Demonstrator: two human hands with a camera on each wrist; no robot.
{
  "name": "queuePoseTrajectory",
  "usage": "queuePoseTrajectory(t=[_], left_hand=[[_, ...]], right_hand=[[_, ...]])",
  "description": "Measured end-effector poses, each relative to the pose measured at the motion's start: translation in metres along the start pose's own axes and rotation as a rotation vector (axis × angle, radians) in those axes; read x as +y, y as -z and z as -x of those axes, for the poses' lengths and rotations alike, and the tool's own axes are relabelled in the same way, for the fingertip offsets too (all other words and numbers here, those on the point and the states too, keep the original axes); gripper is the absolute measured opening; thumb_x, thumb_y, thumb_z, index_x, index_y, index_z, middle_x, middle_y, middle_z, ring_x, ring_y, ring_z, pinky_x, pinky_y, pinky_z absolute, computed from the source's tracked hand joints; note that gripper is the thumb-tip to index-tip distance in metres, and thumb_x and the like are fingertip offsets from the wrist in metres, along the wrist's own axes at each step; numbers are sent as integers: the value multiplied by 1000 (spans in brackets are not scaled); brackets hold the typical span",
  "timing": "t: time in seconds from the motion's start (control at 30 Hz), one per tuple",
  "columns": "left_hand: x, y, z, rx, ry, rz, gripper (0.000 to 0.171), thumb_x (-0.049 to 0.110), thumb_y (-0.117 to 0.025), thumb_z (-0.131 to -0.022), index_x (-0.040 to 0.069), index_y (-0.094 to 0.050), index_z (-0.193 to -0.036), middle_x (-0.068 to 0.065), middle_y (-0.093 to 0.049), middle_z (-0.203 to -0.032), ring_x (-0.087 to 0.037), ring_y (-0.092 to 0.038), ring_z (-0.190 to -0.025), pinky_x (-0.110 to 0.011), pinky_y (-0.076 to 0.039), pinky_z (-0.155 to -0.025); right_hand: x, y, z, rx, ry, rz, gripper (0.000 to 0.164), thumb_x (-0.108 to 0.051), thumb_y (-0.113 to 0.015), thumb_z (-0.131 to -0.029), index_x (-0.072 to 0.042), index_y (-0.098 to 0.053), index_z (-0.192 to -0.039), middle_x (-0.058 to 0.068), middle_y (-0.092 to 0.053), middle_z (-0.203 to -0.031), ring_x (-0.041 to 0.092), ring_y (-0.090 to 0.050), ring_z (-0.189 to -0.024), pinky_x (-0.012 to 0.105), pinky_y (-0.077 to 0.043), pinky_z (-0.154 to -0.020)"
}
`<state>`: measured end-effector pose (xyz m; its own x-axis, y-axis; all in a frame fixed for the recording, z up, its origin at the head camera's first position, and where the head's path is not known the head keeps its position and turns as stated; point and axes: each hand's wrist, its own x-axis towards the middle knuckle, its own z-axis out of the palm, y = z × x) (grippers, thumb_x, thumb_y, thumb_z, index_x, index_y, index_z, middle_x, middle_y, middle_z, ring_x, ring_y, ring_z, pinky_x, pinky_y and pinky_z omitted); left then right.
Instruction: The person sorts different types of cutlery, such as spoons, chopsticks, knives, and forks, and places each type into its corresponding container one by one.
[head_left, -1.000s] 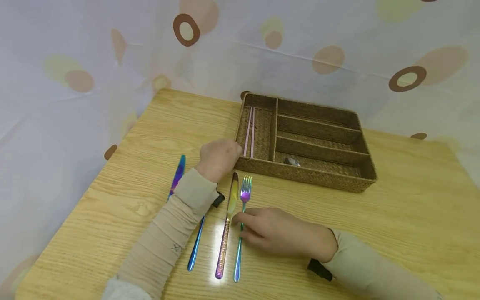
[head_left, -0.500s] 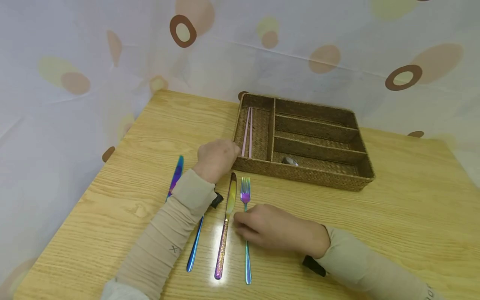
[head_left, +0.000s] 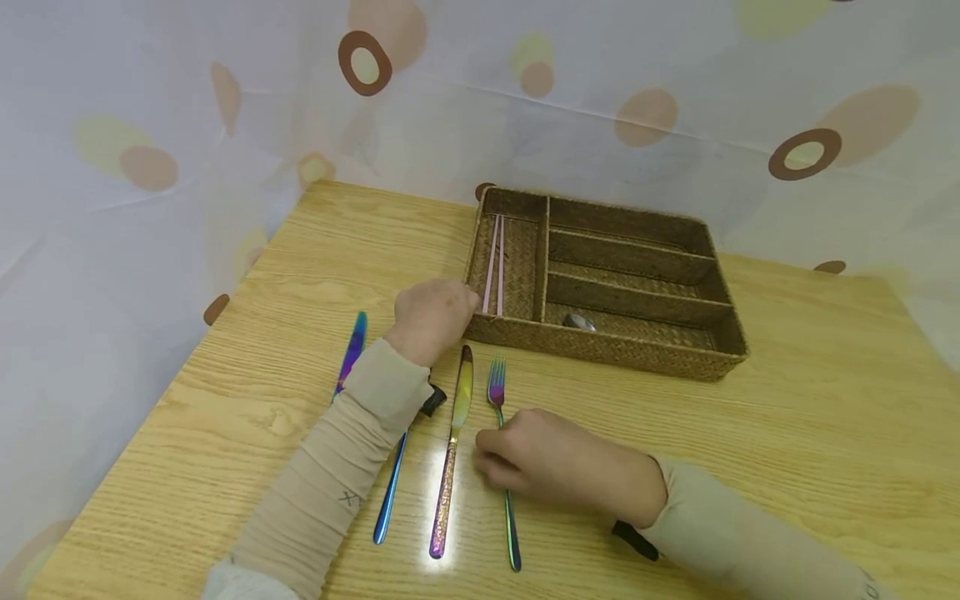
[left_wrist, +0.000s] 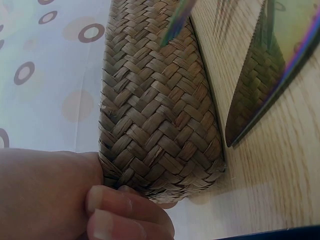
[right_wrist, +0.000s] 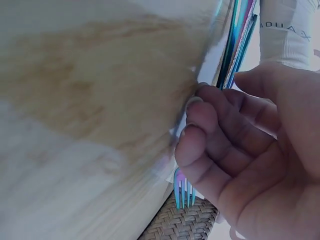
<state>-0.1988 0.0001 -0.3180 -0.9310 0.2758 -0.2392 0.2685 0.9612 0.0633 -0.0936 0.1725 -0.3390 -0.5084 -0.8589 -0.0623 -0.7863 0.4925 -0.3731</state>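
My left hand (head_left: 431, 317) grips the near left corner of a woven cutlery tray (head_left: 600, 347), fingers curled against the corner in the left wrist view. A rainbow-coloured fork (head_left: 497, 385) is held across its handle by my right hand (head_left: 558, 458); the fingers curl there and hide that part. Its tines point toward the tray, and in the right wrist view the tines (right_wrist: 183, 187) show past my fingertips. Left of the fork, a knife (head_left: 462, 396) with a textured purple-gold handle lies on the table, blade toward the tray.
Pink chopsticks (head_left: 500, 267) lie in the tray's left compartment, and a spoon (head_left: 579, 322) in the front one. A blue-purple blade (head_left: 352, 354) and a blue handle (head_left: 391, 492) lie partly under my left sleeve. A patterned cloth (head_left: 450, 108) hangs behind the table.
My right hand has drawn the fork slightly right, away from the knife, and its handle end has swung right. The left hand and tray stay put.
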Motion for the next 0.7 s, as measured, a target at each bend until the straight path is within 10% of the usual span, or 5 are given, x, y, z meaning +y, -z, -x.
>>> queuePoseTrajectory(t=[0.7], left_hand=[[0, -1, 0, 11, -8, 0, 31, 11, -44, -105, 26, -67, -120, -4, -59, -79, -13, -36, -59, -32, -33, -51]], right_hand=[[3, -3, 20, 231, -32, 81, 17, -12, -73, -83, -18, -59, -77, -14, -55, -61, -7, -39, -52, 8, -34, -48]])
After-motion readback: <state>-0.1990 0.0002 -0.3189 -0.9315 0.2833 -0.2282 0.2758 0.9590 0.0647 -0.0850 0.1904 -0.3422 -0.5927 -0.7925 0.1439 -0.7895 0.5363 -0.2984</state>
